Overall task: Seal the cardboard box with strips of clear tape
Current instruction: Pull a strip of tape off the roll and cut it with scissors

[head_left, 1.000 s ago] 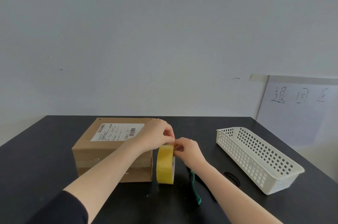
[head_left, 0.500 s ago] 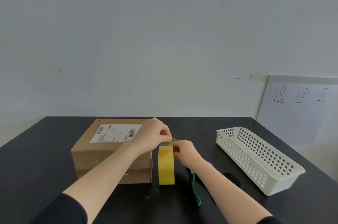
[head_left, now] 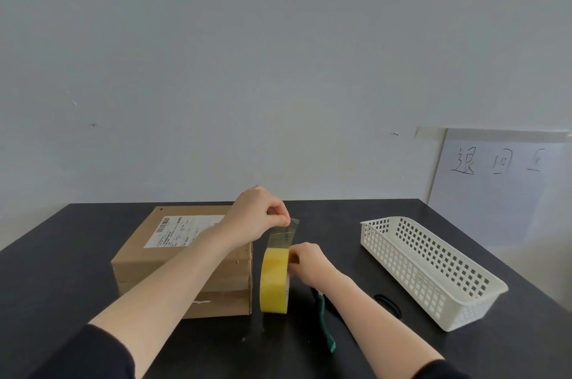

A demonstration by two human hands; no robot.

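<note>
While the black table filled the lower part of the head view, the cardboard box was seen at its left-centre, closed, with a white shipping label stuck flat on its top face. A dark sleeve was visible at the lower left, and the bare forearm was stretched over the near right part of the box. The left hand was held above the box's far right corner, its thumb and forefinger pinched on the free end of a clear tape strip. That strip was drawn upward from the roll and was still joined to it. The yellow tape roll was stood on edge on the table, just beside the right face of the box; whether the 2 touched could not be told. The right hand was closed on the upper right side of the roll, with the fingers hidden behind it. Under the right wrist, a green-handled tool was laid on the table, its working end covered by the arm. A thin black loop was seen on the table near it. Further right, 1 white perforated basket was set at an angle, well apart from the box. At the far right, a white sheet with handwritten characters was leaned against the wall.
</note>
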